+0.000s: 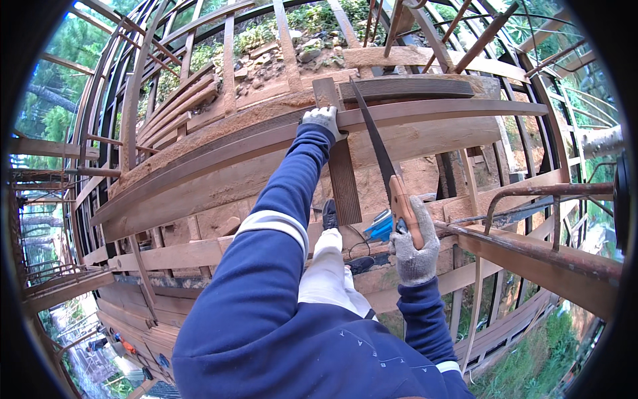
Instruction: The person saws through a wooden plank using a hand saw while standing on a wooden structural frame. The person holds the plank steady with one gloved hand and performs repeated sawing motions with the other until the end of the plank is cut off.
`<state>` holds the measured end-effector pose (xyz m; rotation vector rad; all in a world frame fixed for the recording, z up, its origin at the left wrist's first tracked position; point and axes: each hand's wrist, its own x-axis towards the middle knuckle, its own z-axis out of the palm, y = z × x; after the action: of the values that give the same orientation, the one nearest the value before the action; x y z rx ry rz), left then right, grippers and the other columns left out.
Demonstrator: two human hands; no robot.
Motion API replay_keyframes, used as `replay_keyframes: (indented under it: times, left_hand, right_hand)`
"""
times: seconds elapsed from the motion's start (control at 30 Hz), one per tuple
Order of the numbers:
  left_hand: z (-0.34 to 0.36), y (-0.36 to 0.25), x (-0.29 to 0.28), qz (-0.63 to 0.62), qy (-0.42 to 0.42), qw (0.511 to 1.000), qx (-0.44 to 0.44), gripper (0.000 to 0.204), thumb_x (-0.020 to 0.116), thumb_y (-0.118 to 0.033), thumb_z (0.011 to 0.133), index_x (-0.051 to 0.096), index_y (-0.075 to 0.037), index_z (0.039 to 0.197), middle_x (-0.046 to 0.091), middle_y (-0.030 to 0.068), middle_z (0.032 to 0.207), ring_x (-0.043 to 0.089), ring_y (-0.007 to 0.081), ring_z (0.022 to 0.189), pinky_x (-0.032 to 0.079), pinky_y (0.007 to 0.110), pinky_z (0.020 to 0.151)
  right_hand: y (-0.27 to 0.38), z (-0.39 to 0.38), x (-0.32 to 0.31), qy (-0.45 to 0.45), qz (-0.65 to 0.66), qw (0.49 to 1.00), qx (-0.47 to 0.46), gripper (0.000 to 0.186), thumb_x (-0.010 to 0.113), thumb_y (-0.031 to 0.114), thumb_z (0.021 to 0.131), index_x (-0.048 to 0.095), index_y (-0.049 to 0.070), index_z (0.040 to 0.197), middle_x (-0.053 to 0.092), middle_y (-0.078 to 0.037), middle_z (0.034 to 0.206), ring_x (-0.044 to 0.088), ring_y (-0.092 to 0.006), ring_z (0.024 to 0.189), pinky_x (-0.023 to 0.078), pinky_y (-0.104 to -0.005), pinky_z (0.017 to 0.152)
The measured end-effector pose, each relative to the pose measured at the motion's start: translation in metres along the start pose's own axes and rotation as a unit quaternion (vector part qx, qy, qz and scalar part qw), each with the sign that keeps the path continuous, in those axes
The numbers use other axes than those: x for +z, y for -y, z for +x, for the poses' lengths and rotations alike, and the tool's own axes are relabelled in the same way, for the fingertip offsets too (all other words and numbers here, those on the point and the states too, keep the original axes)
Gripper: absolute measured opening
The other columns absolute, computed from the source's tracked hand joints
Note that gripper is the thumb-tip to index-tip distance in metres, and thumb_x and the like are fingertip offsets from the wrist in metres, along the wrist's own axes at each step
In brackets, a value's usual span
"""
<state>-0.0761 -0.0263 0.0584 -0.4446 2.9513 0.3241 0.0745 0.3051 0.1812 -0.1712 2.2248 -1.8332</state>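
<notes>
My gloved left hand (321,120) is closed over a brown wooden plank at the point where two boards cross. One is a grooved short board (344,186) running toward my feet; the other is a long narrow plank (438,114) lying crosswise. The hand hides part of the crossing. In my gloved right hand (417,249) is a handsaw (380,149), held by its wooden handle. Its dark blade points up and away, passing across the long plank just right of the short board. Whether the teeth touch the wood, I cannot tell.
A wide timber beam (425,143) dusted with sawdust lies beneath the planks. A blue object (380,226), partly hidden, is beside my right hand. Rusty metal bars (551,191) stick out at the right. Open joists surround my feet, with soil below. Stacked boards (176,103) lie far left.
</notes>
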Motion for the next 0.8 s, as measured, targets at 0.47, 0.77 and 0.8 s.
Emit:
replay_keyframes:
  times: [0.47,0.77,0.8]
  left_hand:
    - [0.003,0.002,0.002,0.009,-0.006,1.0,-0.001,0.077,0.083,-0.062,0.074,0.064,-0.01,0.128,0.072,0.0162,0.12,0.069,0.0337,0.114,0.052,0.043,0.103]
    - [-0.001,0.007,0.005,0.012,-0.017,1.0,0.004,0.074,0.082,-0.061,0.075,0.065,-0.01,0.125,0.073,0.0167,0.118,0.069,0.0337,0.112,0.052,0.044,0.102]
    - [0.0,0.005,0.005,0.011,-0.02,1.0,0.005,0.073,0.082,-0.061,0.075,0.066,-0.01,0.125,0.073,0.0168,0.118,0.069,0.0336,0.111,0.052,0.044,0.101]
  right_hand:
    - [-0.004,0.058,0.019,0.012,-0.04,0.998,-0.047,0.057,0.064,0.01,0.091,0.055,-0.007,0.144,0.067,-0.024,0.134,0.072,-0.0282,0.113,0.056,-0.036,0.098]
    - [0.001,0.056,0.014,0.029,-0.096,0.993,-0.067,0.054,0.064,0.015,0.092,0.059,-0.005,0.141,0.065,-0.026,0.136,0.07,-0.0309,0.118,0.057,-0.0373,0.098]
    - [0.006,0.046,0.008,0.029,-0.125,0.988,-0.083,0.054,0.064,0.016,0.092,0.06,-0.005,0.141,0.065,-0.026,0.137,0.07,-0.0316,0.119,0.057,-0.0372,0.097]
